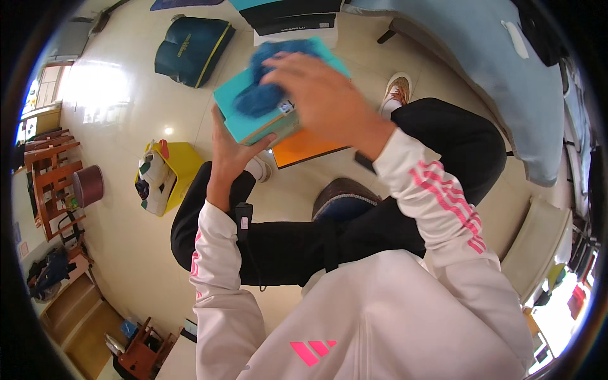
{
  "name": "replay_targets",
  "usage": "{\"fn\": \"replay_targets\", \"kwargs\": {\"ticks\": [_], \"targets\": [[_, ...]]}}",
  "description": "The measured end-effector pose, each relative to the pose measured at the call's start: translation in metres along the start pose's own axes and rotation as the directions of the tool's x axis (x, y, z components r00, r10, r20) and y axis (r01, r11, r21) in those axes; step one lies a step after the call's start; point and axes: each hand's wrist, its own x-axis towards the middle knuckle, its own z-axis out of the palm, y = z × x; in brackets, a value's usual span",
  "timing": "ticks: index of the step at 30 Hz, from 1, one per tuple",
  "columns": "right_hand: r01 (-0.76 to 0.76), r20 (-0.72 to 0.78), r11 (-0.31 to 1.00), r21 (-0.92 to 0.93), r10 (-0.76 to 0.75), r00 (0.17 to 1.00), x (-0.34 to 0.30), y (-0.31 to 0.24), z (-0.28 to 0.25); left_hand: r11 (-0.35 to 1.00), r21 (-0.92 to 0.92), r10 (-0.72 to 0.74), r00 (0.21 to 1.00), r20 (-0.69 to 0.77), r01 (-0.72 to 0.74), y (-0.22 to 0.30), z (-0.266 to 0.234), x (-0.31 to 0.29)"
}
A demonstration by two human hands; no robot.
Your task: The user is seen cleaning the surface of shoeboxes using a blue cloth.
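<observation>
A turquoise cardboard box [235, 123], shaped like a shoebox, is tilted in front of me above the floor. My left hand [229, 151] grips its near left corner, thumb along the near side. On the top face lies a fluffy blue cloth [258, 100], smeared by motion. My right hand [320, 92] is over the cloth with fingers bent onto it, pressing it against the box; its fingertips are blurred. Below the turquoise box, an orange box [309, 151] rests on the floor between my feet.
Black and white boxes [297, 25] stand at the far side. A dark green bag [190, 52] is far left, and a yellow bin [183, 168] holding shoes is left of my knee. A bed with a light blue cover [456, 47] is at right. Wooden chairs [54, 177] line the left.
</observation>
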Motion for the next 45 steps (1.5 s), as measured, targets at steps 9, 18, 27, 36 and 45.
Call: {"fn": "replay_targets", "kwargs": {"ticks": [9, 18, 27, 36, 45], "targets": [[-0.096, -0.136, 0.983, -0.156, 0.075, 0.988, -0.015, 0.021, -0.005, 0.997, -0.079, 0.012, 0.990, -0.141, -0.024, 0.007, 0.015, 0.008], [0.103, -0.014, 0.992, 0.078, -0.102, 0.995, -0.005, -0.049, 0.039, 0.997, -0.026, 0.067, 0.996, 0.060, -0.066, -0.061, -0.006, -0.011], [-0.052, -0.232, 0.990, 0.128, 0.081, 0.969, -0.014, 0.016, 0.013, 0.942, -0.330, -0.089, 0.992, -0.090, 0.055, -0.024, -0.001, -0.002], [-0.244, -0.387, 0.629, 0.738, 0.691, 0.610, -0.022, 0.039, 0.001, 0.953, -0.300, 0.009, 0.996, -0.085, -0.034, 0.002, 0.018, 0.017], [-0.394, -0.229, 0.569, 0.722, 0.733, 0.641, -0.043, 0.020, 0.027, 0.972, 0.068, 0.229, 0.969, -0.087, -0.224, 0.029, -0.026, 0.015]]}}
